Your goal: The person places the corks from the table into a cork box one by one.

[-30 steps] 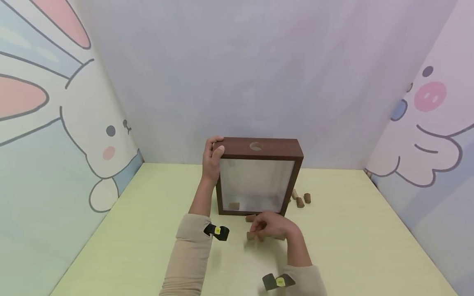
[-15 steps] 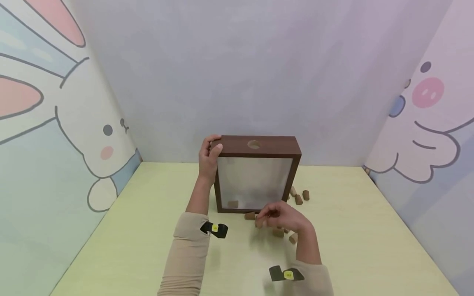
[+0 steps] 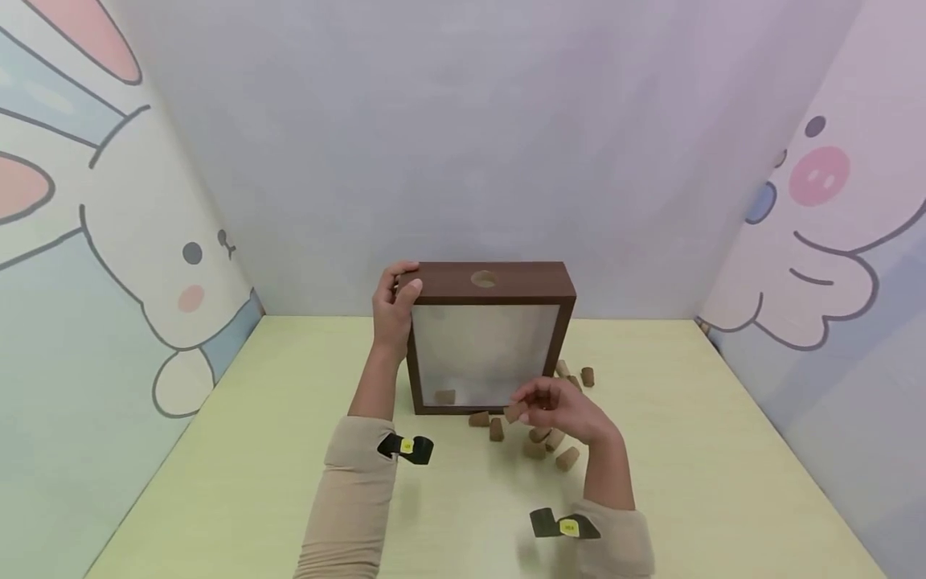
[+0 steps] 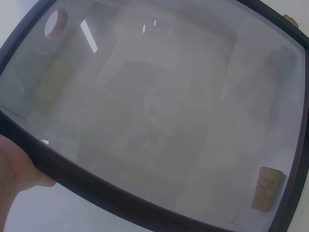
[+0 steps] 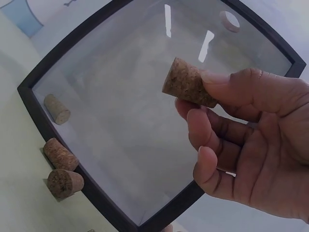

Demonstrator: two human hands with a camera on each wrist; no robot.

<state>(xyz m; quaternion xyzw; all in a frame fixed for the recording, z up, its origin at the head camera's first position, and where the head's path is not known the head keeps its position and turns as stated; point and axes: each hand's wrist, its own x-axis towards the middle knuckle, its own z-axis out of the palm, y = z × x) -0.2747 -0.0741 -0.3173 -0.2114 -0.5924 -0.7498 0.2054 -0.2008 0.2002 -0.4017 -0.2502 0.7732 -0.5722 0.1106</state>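
Observation:
A dark brown wooden frame box (image 3: 499,281) with a clear front stands upright on the table, a round hole (image 3: 484,279) in its top. My left hand (image 3: 394,314) grips its upper left corner, thumb on the top face. Between thumb and fingers my right hand (image 3: 571,412) pinches a cork stopper (image 5: 188,83), held up in front of the box's lower right. Inside the box one cork (image 4: 267,189) lies at the bottom left. Two corks lie just before the box's front edge, one of them a darker cork (image 5: 61,154).
Several loose corks (image 3: 567,459) lie on the pale yellow table (image 3: 289,450) below my right hand. A few more, including an upright-looking cork (image 3: 587,376), are to the right of the box. A grey wall (image 3: 463,145) rises behind.
My right hand has lifted a cork from the table and moved up toward the box, uncovering several corks beneath it. The left hand keeps its grip on the box corner.

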